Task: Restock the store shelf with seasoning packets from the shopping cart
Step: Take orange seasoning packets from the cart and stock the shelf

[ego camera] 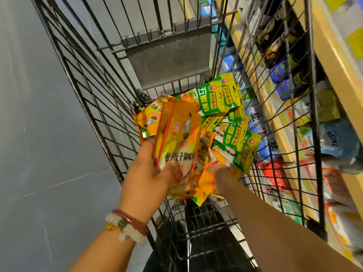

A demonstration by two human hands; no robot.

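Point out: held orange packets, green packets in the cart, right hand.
orange packets [177,142]: head view, front face of top packet in left hand.
green packets [213,99]: head view, label of uppermost packet.
right hand [220,176]: head view, back of hand.

I see the wire shopping cart [110,107] carrying a pile of seasoning packets: orange ones [149,118] at its left, green ones [231,134] at its right, overlapping. The store shelf [330,61] beside it holds packaged goods.

Grey tiled floor [49,154] left, stocked wooden shelving [330,61] right.
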